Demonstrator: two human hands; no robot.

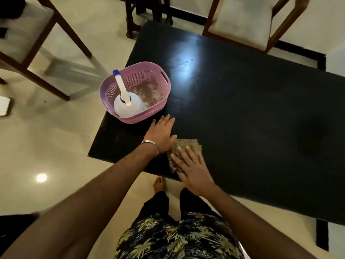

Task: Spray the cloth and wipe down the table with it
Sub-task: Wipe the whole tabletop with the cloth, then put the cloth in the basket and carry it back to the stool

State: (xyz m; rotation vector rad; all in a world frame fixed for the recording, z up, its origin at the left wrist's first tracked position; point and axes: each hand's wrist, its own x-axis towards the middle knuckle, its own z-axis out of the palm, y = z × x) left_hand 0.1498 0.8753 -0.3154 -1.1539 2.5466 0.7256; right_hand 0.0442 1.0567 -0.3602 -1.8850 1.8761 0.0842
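A folded brownish cloth lies near the front edge of the black table. My right hand rests flat on the cloth, fingers spread, covering its near half. Just left of the cloth, my left hand lies flat on the table with fingers extended toward the basket and its thumb touching the cloth's edge; it holds nothing. A white spray bottle with a blue nozzle tip stands inside a pink perforated basket at the table's left end.
Wooden chairs with pale seats stand at the far left and far right. A dark stool stands behind the table. The cream tiled floor surrounds the table; my bare foot is at its front edge.
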